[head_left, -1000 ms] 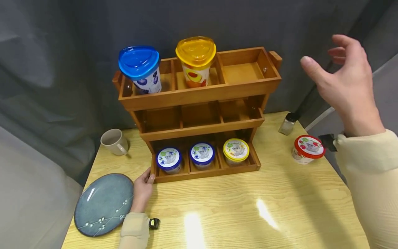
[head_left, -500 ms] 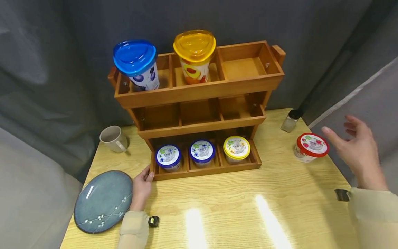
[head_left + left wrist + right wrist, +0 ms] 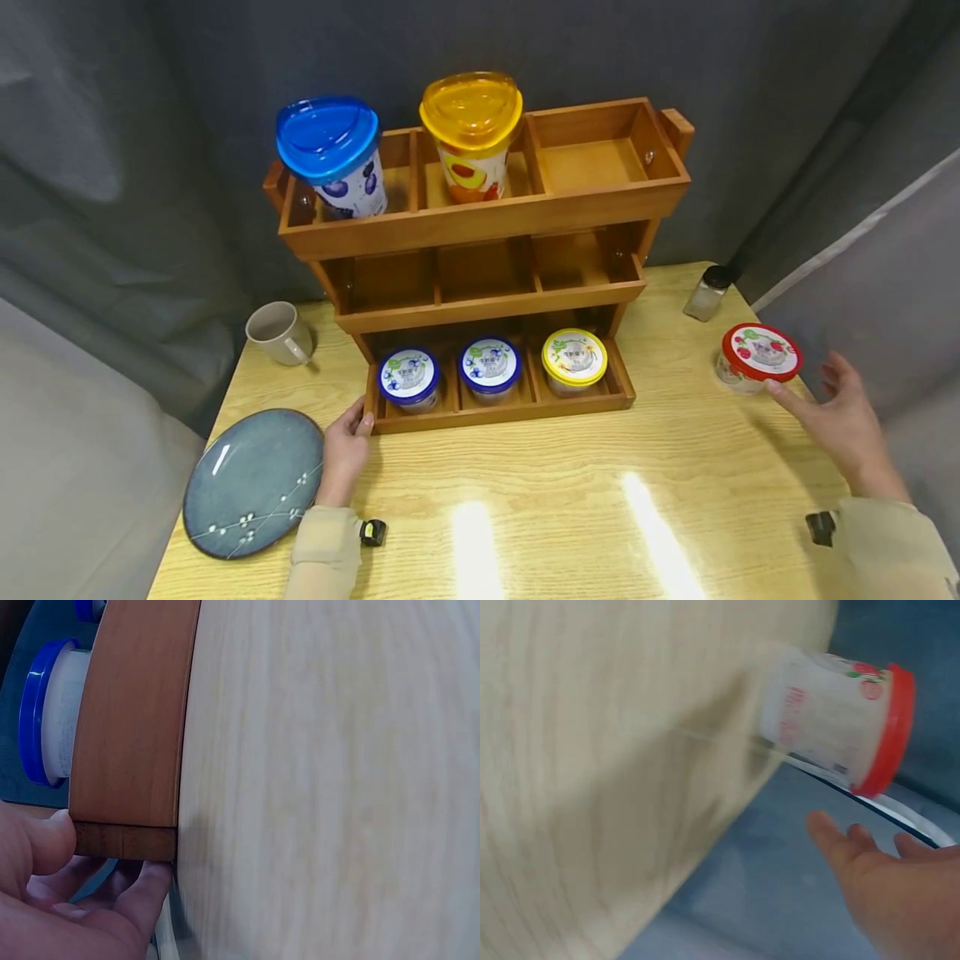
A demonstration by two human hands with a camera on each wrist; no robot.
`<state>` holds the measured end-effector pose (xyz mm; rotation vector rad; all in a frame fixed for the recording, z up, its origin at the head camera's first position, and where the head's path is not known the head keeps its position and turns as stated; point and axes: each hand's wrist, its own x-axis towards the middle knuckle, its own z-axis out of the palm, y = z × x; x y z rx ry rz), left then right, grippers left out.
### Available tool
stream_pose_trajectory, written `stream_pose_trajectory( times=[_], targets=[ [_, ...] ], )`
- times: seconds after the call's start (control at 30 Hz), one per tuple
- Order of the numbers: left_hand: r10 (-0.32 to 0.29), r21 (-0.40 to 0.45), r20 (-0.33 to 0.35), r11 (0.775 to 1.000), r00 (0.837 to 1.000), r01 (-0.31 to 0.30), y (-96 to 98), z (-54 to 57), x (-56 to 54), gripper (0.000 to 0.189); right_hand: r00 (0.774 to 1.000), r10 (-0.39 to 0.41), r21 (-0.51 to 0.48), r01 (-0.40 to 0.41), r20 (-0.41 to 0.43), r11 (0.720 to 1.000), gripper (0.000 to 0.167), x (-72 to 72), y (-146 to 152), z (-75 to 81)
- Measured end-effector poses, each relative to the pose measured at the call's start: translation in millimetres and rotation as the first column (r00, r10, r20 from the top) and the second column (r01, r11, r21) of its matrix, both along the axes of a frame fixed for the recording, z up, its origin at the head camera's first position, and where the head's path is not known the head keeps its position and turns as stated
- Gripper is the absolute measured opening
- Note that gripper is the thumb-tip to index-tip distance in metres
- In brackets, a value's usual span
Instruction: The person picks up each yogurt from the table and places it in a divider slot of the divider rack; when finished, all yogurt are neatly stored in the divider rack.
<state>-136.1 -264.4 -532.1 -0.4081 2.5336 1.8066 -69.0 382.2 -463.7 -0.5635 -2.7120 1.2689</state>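
My left hand grips the lower left corner of a three-tier wooden shelf. In the left wrist view, its thumb and fingers lie around the end of the bottom tier's board. Over at the right table edge, my right hand reaches with relaxed fingers toward a red-lided paper tub. The right wrist view has the tub standing near the table edge, a gap between it and the fingertips. Nothing is in that hand.
Two blue-lidded tubs and a yellow-lidded one fill the bottom tier. A blue-lidded cup and a yellow-lidded cup stand on top. A mug and blue plate lie left; a black-capped jar stands right.
My right hand has come down from the upper right, beside the shelf's top tier, to the near side of the red-lidded tub. My left hand keeps its grip on the shelf corner.
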Motion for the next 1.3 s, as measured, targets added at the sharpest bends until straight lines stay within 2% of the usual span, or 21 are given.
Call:
stream_pose_trajectory(
  times=[0.23,0.5,0.8,1.3],
  targets=[
    [0.013,-0.012,0.002,1.0,1.0,-0.013,-0.1,-2.0,0.3,0.044,1.0,0.031,-0.106,-0.03,0.001,0.994,0.109,-19.2,9.7,-18.8],
    [0.01,-0.007,-0.011,1.0,1.0,-0.01,-0.1,-3.0,1.1,0.043,0.998,0.055,-0.16,-0.058,-0.024,0.985,0.108,-34.0,16.4,-37.1],
    [0.029,-0.014,-0.012,0.999,1.0,-0.029,1.3,-4.0,0.6,0.042,0.999,0.042,-0.126,-0.046,-0.032,0.991,0.11,-46.3,18.4,-44.2],
    [0.025,-0.028,-0.038,0.999,0.999,-0.026,0.5,-3.3,0.1,0.042,0.999,0.052,-0.077,-0.052,-0.001,0.996,0.107,-46.9,8.7,-44.0]
  ],
)
